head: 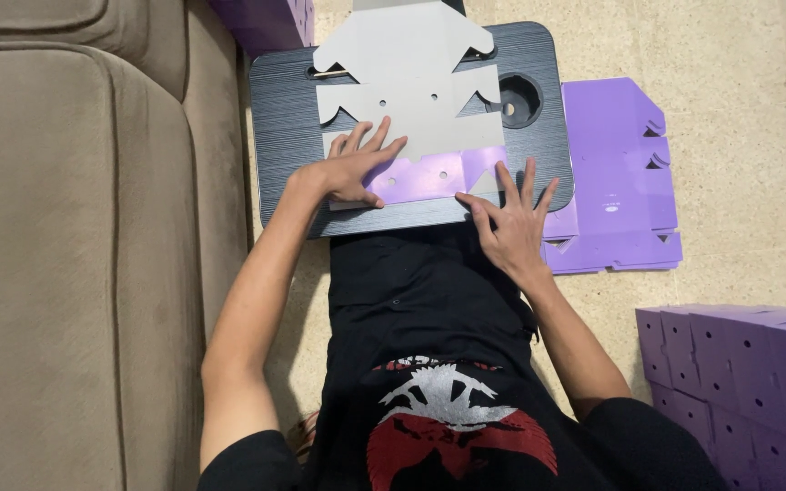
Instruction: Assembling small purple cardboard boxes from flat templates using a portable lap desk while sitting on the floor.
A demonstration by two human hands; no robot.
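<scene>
A flat die-cut cardboard box blank (411, 91), grey on its upper face and purple on the folded-up near flap (429, 177), lies on a dark grey lap tray (279, 127). My left hand (357, 164) presses flat on the left end of the purple flap, fingers spread. My right hand (511, 218) rests with fingers spread at the tray's near edge, its fingertips touching the right end of the flap. Neither hand grips anything.
A beige sofa (75, 255) runs along the left. A stack of flat purple blanks (616, 182) lies on the floor right of the tray. Assembled purple boxes (748, 382) sit at lower right, more purple card (266, 18) at the top.
</scene>
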